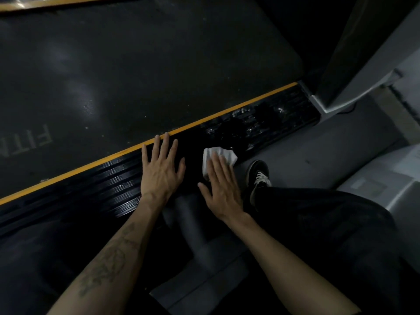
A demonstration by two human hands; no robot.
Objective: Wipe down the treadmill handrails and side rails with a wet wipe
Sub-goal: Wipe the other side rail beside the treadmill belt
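So the person is crouched next to the treadmill, working on the near side rail (261, 123), the black ribbed strip with the yellow edge line (227, 112) running along the belt (136, 76). The right hand (221, 189) lies flat on top of the wet wipe (219, 156), fingers straight and pressing it down on the rail's outer edge, not curled around it. The left hand (162, 169) is spread flat on the rail just beside it, fingers released, holding nothing, looks like it's just bracing.

Progress-wise: the stretch of rail ahead of the wipe, toward the grey upright (354, 64), looks shiny and streaky, so probably that bit is already wet. The part under and behind the left hand looks drier, though the lighting is dim and it's hard to be sure. The far side rail (45, 4) is barely visible at the top edge, can't tell if it's been touched. No handrails in view at all, so no way to judge those. Best guess: partway through one rail, plenty left.

One black sneaker (259, 176) sits on the grey floor (341, 137) right by the wipe.
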